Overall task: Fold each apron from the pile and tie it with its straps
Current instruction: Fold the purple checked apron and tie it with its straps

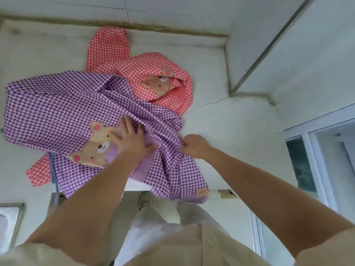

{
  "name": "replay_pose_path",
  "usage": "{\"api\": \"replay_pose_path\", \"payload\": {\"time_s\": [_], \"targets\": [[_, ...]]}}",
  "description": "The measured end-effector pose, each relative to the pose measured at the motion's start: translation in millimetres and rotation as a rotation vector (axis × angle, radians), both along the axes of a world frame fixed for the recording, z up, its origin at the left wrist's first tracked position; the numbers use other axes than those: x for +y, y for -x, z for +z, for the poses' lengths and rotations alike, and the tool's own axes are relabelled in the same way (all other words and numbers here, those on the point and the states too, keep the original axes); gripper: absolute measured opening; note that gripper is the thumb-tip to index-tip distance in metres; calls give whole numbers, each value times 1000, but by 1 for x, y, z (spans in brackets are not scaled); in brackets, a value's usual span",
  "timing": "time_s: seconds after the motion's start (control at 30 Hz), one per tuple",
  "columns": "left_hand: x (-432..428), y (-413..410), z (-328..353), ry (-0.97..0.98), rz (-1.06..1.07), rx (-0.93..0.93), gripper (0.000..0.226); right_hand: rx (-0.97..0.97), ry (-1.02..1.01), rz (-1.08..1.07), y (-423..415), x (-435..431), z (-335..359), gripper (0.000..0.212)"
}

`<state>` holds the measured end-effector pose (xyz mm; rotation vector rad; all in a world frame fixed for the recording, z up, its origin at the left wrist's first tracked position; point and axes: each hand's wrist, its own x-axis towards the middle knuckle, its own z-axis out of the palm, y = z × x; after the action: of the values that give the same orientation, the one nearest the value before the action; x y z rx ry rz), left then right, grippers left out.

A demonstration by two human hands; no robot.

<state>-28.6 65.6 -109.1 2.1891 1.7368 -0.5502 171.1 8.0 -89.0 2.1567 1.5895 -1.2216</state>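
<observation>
White table [221, 127] carries everything I see. On it the purple checked apron [57, 112] lies spread and rumpled, its near edge hanging over the table's front and its far side overlapping the red checked apron [119, 70] behind. My left grip [132, 139] lies flat and wide, fingers spread, pressing the purple cloth beside the bear patch [96, 146]. My right grip [194, 145] is curled tight, pinching a bunched fold at that apron's right side.
</observation>
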Motion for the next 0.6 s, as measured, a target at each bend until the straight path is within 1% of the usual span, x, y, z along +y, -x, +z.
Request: {"api": "replay_pose_path", "payload": {"time_s": [0.07,0.1,0.13,0.17,0.2,0.23,0.3,0.33,0.4,0.47,0.5,0.53,0.6], "targets": [[-15,-9,5,-253,-153,15,73,30,-71,-45,-8,-7,1,40],[-22,-15,7,-312,-216,13,60,52,-109,-87,-12,-9,2,40],[-26,-19,6,-296,-236,-14,52,84,-135,-151,-15,-9,4,38],[-30,-22,4,-223,-199,-68,53,135,-157,-238,-17,-7,5,37],[-33,-24,1,-124,-124,-117,62,209,-164,-356,-19,-5,7,36],[-36,-25,-2,-33,-45,-144,75,297,-159,-482,-20,-5,7,36],[-41,-22,-7,124,2,-119,103,453,-118,-676,-18,-4,5,40],[-42,-21,-10,163,-15,-94,112,483,-125,-716,-16,-5,6,45],[-43,-19,-12,187,-32,-80,120,493,-185,-685,-12,-9,8,53],[-40,-17,-13,192,-31,-79,122,446,-155,-557,-11,-14,15,57],[-38,-17,-13,197,-34,-73,122,373,-102,-452,-12,-15,14,58],[-36,-16,-11,210,-46,-62,123,265,-59,-327,-13,-18,14,54],[-31,-12,-9,231,-63,-53,125,-36,-2,-125,-17,-26,15,30]]}}
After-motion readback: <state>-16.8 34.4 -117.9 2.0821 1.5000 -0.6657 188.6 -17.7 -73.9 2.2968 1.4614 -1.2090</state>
